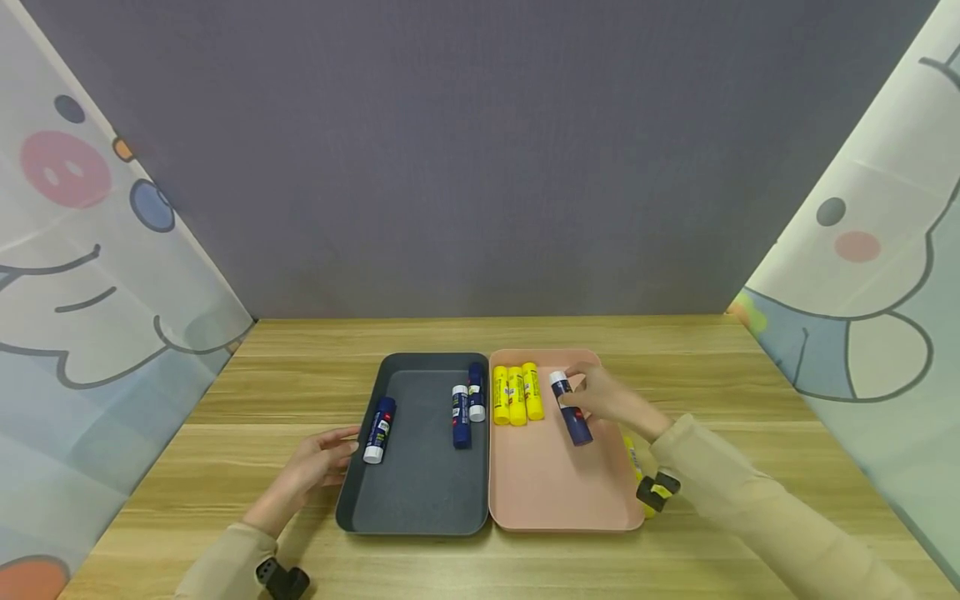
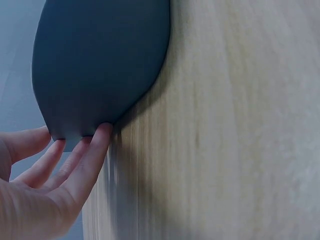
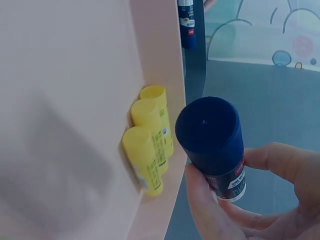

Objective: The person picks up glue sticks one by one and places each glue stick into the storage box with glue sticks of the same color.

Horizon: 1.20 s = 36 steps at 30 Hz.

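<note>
My right hand [image 1: 603, 396] pinches a dark blue glue stick [image 1: 573, 417] with a white end between thumb and fingers. It holds the stick tilted above the pink tray [image 1: 555, 500]; in the right wrist view its dark round end [image 3: 207, 122] faces the camera. The fingers of my left hand [image 1: 315, 462] touch the outer left wall of the dark grey tray [image 1: 420, 521], which also shows in the left wrist view [image 2: 100, 60]. One blue glue stick [image 1: 379, 429] leans by that tray's left wall. Two more blue glue sticks [image 1: 461, 417] lie toward its right wall.
Three yellow glue sticks [image 1: 517, 396] lie side by side along the pink tray's left wall. More yellow [image 1: 632, 454] shows beside its right wall, partly hidden by my right forearm. The trays stand side by side on a wooden table [image 1: 300, 367], before a grey panel [image 1: 480, 167].
</note>
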{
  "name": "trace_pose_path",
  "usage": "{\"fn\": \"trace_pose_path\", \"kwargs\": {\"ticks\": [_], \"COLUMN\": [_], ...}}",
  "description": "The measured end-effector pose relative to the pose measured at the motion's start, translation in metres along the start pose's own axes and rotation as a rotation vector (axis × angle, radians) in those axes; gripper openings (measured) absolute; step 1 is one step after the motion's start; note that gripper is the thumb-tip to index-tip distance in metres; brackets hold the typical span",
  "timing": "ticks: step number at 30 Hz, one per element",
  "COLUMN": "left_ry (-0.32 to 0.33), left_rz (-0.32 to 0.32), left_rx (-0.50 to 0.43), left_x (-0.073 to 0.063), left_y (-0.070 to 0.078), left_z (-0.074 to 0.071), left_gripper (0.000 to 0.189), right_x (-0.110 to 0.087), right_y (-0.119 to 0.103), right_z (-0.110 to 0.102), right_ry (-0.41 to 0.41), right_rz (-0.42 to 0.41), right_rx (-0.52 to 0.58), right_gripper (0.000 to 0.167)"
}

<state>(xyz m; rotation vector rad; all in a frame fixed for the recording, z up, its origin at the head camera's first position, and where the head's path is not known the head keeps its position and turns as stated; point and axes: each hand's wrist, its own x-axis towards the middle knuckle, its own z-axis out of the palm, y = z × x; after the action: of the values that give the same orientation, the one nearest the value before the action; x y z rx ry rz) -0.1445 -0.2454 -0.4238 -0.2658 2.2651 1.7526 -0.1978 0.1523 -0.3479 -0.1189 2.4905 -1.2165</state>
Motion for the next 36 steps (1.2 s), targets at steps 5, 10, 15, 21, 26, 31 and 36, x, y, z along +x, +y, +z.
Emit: {"fn": "trace_pose_path", "kwargs": {"ticks": [5, 10, 15, 21, 26, 31, 36], "left_ry": [-0.012, -0.013, -0.007, -0.007, -0.007, -0.010, -0.012], "left_rz": [0.007, 0.009, 0.007, 0.008, 0.012, 0.014, 0.014], "left_rx": [-0.003, -0.002, 0.005, 0.003, -0.003, -0.018, -0.022], "left_x": [0.000, 0.000, 0.000, 0.000, 0.000, -0.001, -0.001], "left_y": [0.000, 0.000, 0.000, 0.000, 0.001, 0.001, 0.001], "left_z": [-0.001, -0.001, 0.000, 0.000, 0.000, 0.000, 0.000], "left_gripper": [0.047, 0.047, 0.046, 0.046, 0.046, 0.046, 0.046], "right_x": [0.008, 0.015, 0.020, 0.024, 0.030, 0.036, 0.041], "right_y": [-0.012, -0.020, -0.028, -0.038, -0.047, -0.054, -0.057], "right_z": [0.011, 0.019, 0.028, 0.037, 0.047, 0.058, 0.066], "right_ry": [0.020, 0.017, -0.007, -0.033, -0.043, -0.055, -0.078], "right_rz": [-0.005, -0.015, -0.007, -0.005, 0.010, 0.014, -0.006], "right_rx": [0.004, -0.002, -0.026, -0.011, 0.015, 0.034, 0.057], "right_gripper": [0.049, 0.049, 0.052, 0.044, 0.043, 0.050, 0.052]}}
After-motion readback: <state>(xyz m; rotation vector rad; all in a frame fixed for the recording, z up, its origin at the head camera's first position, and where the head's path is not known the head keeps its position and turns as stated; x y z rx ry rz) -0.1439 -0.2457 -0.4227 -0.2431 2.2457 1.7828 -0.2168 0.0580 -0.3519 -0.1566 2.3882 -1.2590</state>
